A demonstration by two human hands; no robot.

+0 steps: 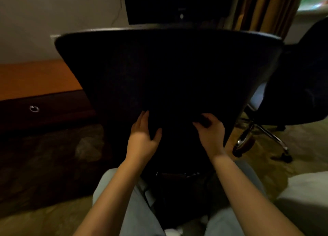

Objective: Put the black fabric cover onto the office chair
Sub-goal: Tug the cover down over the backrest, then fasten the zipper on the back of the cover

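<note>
The office chair's backrest (168, 67) fills the middle of the view, wide at the top and narrow at the bottom, with the black fabric cover (177, 97) over it. My left hand (142, 134) lies flat against the lower back of the cover, fingers straight and thumb spread. My right hand (210, 131) is beside it at the lower edge, its fingers curled round a fold of the black fabric. The chair's lower part is dark and hard to make out.
A wooden desk (39, 79) with a dark drawer front stands at the left. A second black chair (300, 86) with a chrome wheeled base (262, 134) stands at the right. A dark screen (177, 3) is behind, curtains at upper right, and something white at lower right.
</note>
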